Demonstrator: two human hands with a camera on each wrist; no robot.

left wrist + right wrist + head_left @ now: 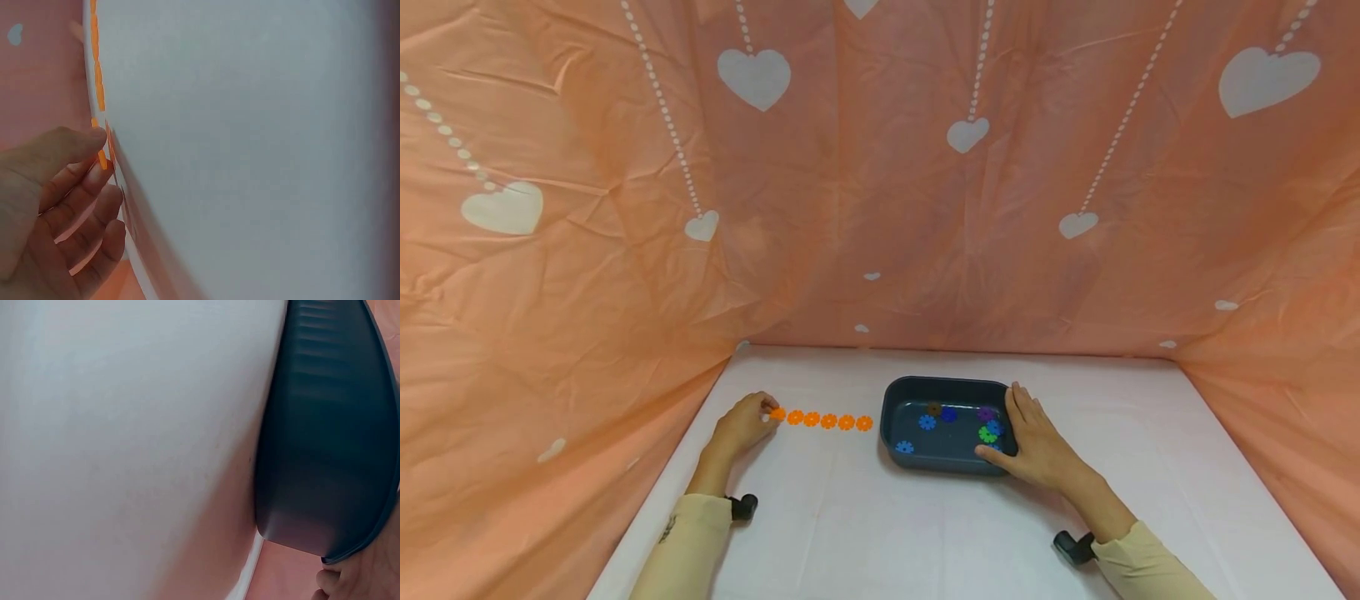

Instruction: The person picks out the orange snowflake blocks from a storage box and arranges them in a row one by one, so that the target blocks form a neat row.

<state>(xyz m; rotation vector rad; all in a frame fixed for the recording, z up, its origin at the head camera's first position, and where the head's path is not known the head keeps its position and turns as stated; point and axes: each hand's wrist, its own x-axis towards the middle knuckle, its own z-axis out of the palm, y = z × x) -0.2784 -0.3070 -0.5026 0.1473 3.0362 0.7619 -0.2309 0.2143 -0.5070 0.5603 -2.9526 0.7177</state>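
Observation:
At the left end of a row of orange flower-shaped discs (829,422), my left hand (743,427) pinches another orange flower-shaped disc (102,156) between thumb and forefinger, close over the white table. The other fingers of that hand are loosely bent in the left wrist view. My right hand (1041,442) rests on the right end of a dark rectangular tray (940,465), fingers stretched along the rim and thumb reaching over the inside. Inside the tray lie several loose flower-shaped discs, among them a blue disc (927,422), a green disc (987,434) and a brown disc (934,409).
The white tabletop (865,533) carries the tray to the right of the orange row. An orange cloth (880,200) with white hearts hangs behind the table and along both sides. A black wrist camera (744,507) sits at the left sleeve, another black wrist camera (1073,547) at the right.

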